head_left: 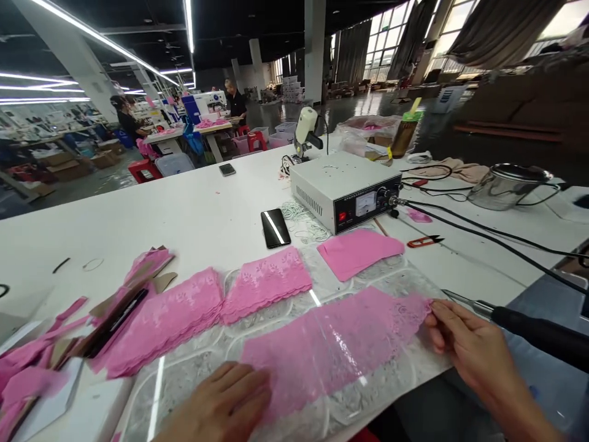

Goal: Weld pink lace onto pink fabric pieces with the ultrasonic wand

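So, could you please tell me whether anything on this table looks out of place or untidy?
Mainly the tangle of pale thread between the black phone and the white box: it lies loose and messy, while the pink lace stacks are neatly layered. I see no clear spill or damage.

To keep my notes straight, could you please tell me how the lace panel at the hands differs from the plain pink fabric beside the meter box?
The lace panel is sheer; the plain fabric looks opaque. The lace panel is longer than the plain fabric. The right hand pinches the lace panel's end, while neither hand touches the plain fabric. Both are pink.
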A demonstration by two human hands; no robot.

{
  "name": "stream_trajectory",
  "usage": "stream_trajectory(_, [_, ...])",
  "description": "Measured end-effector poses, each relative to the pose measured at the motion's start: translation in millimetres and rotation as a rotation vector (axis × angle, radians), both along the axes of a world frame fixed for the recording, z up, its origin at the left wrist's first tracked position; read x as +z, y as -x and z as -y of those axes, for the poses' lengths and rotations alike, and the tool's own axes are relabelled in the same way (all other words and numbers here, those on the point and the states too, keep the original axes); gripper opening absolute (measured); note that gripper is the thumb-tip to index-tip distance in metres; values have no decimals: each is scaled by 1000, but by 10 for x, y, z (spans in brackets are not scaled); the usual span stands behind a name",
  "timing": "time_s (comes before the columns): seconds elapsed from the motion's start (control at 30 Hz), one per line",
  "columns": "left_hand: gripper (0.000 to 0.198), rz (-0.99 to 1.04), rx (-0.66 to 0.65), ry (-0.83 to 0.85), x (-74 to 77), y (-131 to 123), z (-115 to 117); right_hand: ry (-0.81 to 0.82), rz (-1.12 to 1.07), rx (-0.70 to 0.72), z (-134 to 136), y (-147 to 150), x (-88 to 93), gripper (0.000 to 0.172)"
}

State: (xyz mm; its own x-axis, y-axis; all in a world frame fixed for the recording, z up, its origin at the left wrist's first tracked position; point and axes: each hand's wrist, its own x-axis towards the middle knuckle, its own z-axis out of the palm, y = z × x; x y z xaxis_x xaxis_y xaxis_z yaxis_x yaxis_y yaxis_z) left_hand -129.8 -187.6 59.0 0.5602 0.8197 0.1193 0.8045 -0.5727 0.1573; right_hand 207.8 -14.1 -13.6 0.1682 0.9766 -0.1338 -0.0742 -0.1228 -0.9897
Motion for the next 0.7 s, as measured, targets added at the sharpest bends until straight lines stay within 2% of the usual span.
stream_trajectory(0.1, [31,-40,-137,-37,-53,-268,-393,30,74,0,-47,-106,-8,51])
stream_trajectory(0.23, [33,-107,-275,-9,-256,-539,-815,70,279,60,-50,-294,-58,46])
stream_trajectory(0.4, [34,-28,-337,22,-370,-690,-1034,-155,600,25,13,-370,-97,32])
stream_trajectory(0.47, [26,45,-293,59,-362,-727,-1125,-272,690,54,-54,-324,-69,27])
stream_trajectory(0.53, [22,96,-162,89,-344,-765,-1294,-376,746,122,-221,-242,-7,24])
stream_trajectory(0.6, [20,88,-16,90,-326,-804,-1554,-450,771,218,-476,-127,68,23])
stream_trajectory(0.7, [14,55,123,86,-316,-855,-2020,-505,753,320,-910,83,141,23])
